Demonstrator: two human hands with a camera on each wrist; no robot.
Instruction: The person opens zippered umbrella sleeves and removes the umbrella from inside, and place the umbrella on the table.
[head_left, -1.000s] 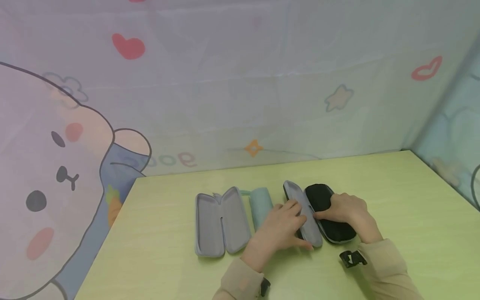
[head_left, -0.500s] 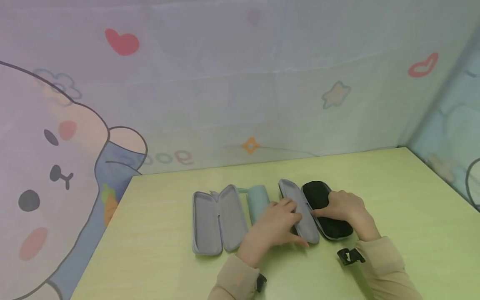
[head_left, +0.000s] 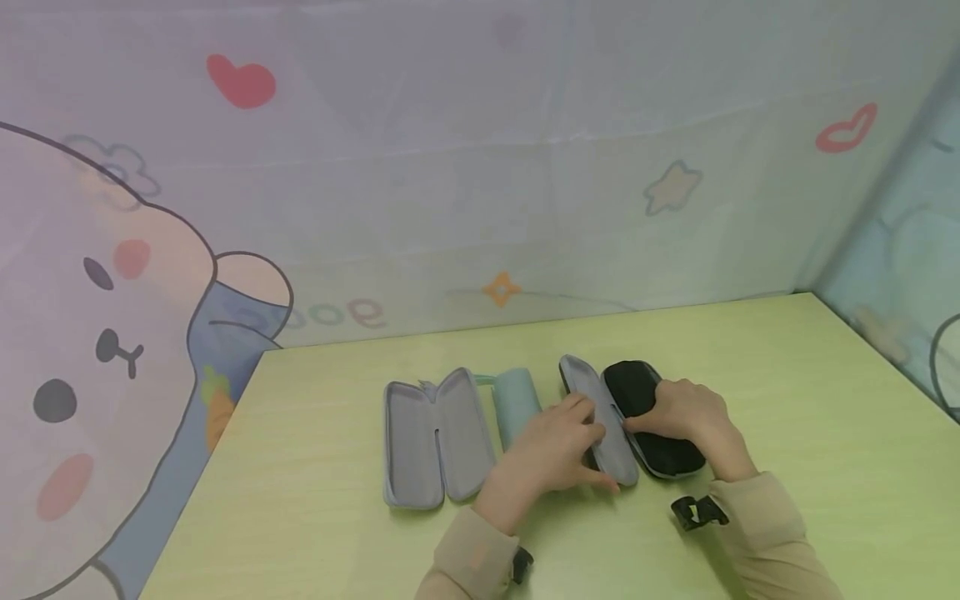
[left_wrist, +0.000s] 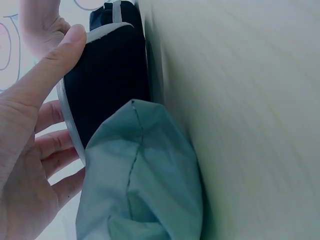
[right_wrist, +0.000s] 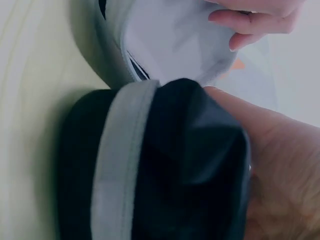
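An open zip case (head_left: 612, 450), black outside with grey lining, lies right of the table's middle. Its left half faces up and a bulging black pouch-like piece (head_left: 636, 390) fills its right half. My left hand (head_left: 551, 446) holds the left half; in the left wrist view the thumb (left_wrist: 57, 60) lies at its edge and the fingers on its lined side. My right hand (head_left: 690, 412) grips the black piece, thumb at the fold side and fingers over the far side, partly hidden. In the right wrist view a grey band (right_wrist: 120, 160) runs along the black side.
A teal cylindrical pouch (head_left: 516, 404) with a loop lies beside my left hand, partly covered by it. Left of that, a second grey-lined case (head_left: 415, 450) lies spread open. A printed curtain (head_left: 450, 167) hangs behind the light green table (head_left: 300, 467).
The whole head view has shifted slightly up and left. Both hands keep nearly the same place on the case, and nothing has been let go.
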